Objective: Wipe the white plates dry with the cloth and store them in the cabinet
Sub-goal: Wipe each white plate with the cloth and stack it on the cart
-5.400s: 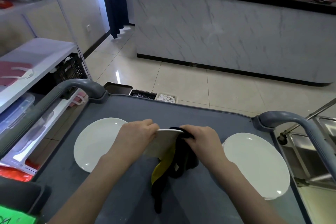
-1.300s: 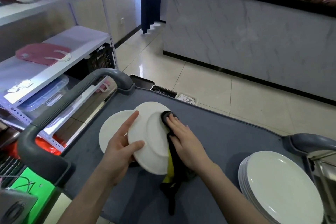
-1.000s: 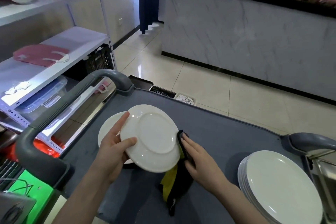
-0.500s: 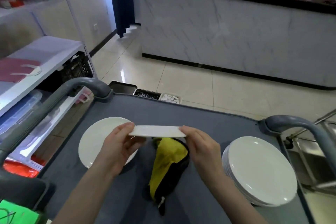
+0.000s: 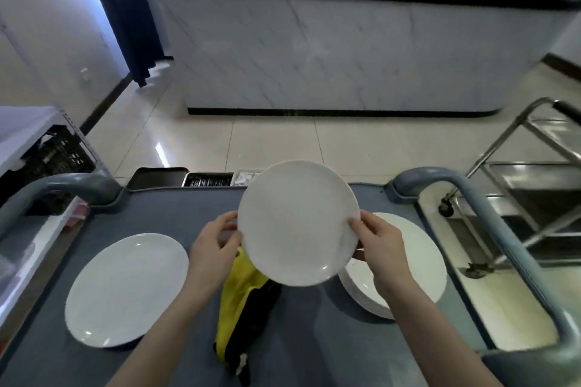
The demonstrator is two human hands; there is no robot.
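Observation:
I hold a white plate (image 5: 298, 223) up above the cart, tilted with its face toward me. My left hand (image 5: 213, 248) grips its left rim and my right hand (image 5: 380, 248) grips its right rim. The yellow and black cloth (image 5: 243, 302) lies loose on the grey cart top (image 5: 176, 217) under the plate, with neither hand on it. A single white plate (image 5: 125, 289) lies flat at the left. A stack of white plates (image 5: 421, 264) sits at the right, partly hidden by my right hand.
Grey cart handles rise at the left (image 5: 63, 188) and right (image 5: 465, 198). A steel trolley (image 5: 534, 173) stands to the right, a white shelf unit with a black crate (image 5: 53, 154) to the left. A marble counter (image 5: 345, 56) faces me across tiled floor.
The plate was held edge-on half a second ago; now it is tipped up with its face toward me and raised. The cloth left my right hand about a second ago and lies on the cart.

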